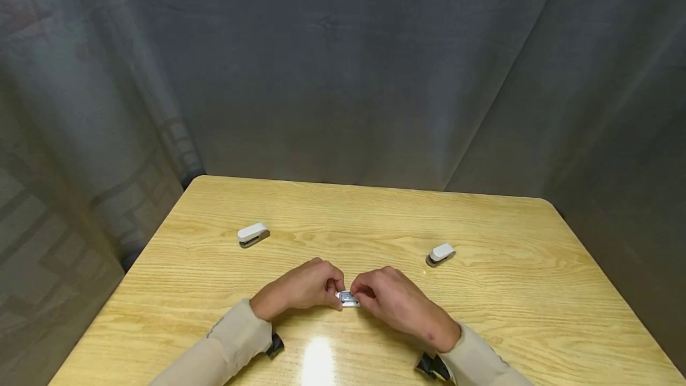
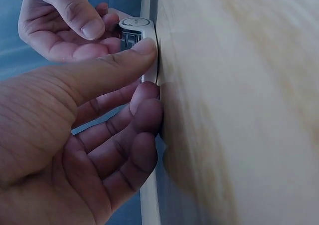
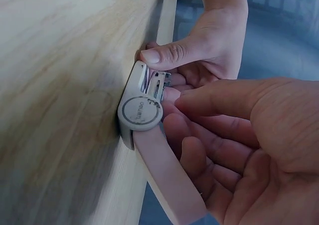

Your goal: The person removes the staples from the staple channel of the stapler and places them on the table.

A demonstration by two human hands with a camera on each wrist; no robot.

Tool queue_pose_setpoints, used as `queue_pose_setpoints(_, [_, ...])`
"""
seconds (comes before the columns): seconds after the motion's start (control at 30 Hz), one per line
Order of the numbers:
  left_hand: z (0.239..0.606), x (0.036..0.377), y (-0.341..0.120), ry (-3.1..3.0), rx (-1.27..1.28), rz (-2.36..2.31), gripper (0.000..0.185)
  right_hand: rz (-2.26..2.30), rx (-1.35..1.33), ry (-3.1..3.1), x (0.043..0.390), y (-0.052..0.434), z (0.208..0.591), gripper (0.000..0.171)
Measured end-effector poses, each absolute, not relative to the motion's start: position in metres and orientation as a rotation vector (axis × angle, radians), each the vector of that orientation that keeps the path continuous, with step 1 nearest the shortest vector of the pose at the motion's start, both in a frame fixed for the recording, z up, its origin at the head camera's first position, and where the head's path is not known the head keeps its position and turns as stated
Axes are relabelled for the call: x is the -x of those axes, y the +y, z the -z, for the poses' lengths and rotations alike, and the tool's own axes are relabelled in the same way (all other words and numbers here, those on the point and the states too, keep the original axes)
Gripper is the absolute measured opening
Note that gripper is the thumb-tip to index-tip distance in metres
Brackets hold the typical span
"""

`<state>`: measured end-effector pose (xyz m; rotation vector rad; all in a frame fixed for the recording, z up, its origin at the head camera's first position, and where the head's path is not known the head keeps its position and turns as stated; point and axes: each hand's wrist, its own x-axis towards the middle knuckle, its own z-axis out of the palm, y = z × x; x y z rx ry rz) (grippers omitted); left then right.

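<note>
A small white stapler (image 1: pixel 349 302) lies on the table between the two hands, its top cover (image 3: pixel 169 177) swung far back from the base. The round hinge (image 3: pixel 141 113) and the metal staple magazine (image 3: pixel 158 84) show in the right wrist view. My left hand (image 1: pixel 305 285) grips the front end of the base, thumb on one side and fingers on the other. At the magazine, my right hand (image 1: pixel 396 302) has thumb and index finger bent together against the stapler. Whether staples sit between those fingertips is hidden.
Two more white and grey staplers stand farther back on the wooden table (image 1: pixel 343 213): one stapler (image 1: pixel 253 234) at the left, another stapler (image 1: pixel 441 254) at the right. A grey curtain (image 1: pixel 332 76) hangs behind the table's far edge.
</note>
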<state>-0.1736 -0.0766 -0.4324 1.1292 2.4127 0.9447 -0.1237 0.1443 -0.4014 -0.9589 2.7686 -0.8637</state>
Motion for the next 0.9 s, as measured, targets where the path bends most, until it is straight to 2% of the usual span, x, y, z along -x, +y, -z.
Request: queue_pose_setpoints(0.9, [0.4324, 0.1746, -0.0769, 2.416, -1.148, -0.937, 0.019, 0.894, 1.008, 2.743, 0.1232, 0.1395, 0.4039, 0.010])
